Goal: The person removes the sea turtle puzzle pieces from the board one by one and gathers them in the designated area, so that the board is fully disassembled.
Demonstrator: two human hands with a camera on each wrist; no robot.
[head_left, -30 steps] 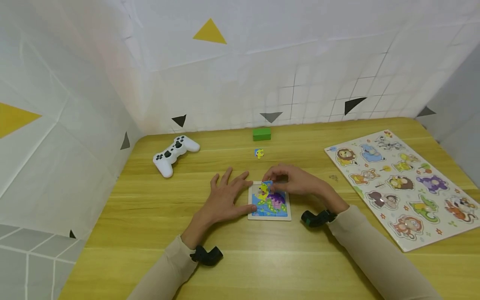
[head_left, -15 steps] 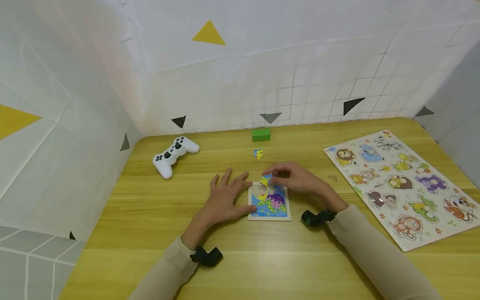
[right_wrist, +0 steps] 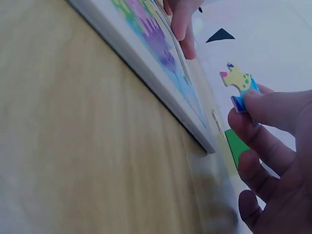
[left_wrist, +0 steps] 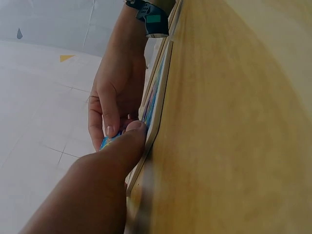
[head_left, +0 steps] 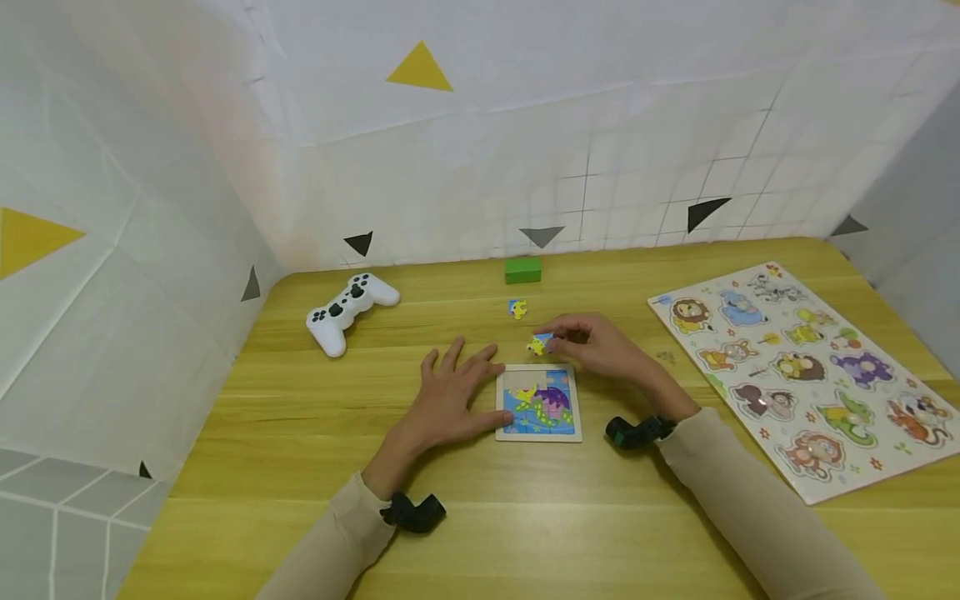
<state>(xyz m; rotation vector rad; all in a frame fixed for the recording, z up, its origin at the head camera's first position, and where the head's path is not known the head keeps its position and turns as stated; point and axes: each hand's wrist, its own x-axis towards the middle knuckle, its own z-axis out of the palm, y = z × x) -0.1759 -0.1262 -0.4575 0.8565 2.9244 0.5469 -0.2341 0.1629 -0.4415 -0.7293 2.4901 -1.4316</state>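
Between thumb and fingers, my right hand [head_left: 600, 346] pinches a yellow-and-blue jigsaw piece [head_left: 540, 343], held just beyond the far edge of a small framed jigsaw puzzle [head_left: 576, 417]. In the right wrist view that jigsaw piece [right_wrist: 240, 85] shows pink, green-dotted and blue parts. The puzzle pictures a purple and green creature, with bare board showing at its upper left. My left hand [head_left: 453, 400] lies with fingers spread at the puzzle's left side, its thumb on the frame. Another yellow-and-blue jigsaw piece [head_left: 517, 309] lies on the table farther back.
A green block [head_left: 522, 270] stands near the back wall. At the back left lies a white game controller [head_left: 352, 310]. A large animal puzzle board [head_left: 817, 367] covers the right side of the wooden table [head_left: 525, 533]. Both wrists wear black cameras.
My right hand has lifted the jigsaw piece out of the upper part of the puzzle and moved it back and slightly right, uncovering bare board. My left hand has stayed put.
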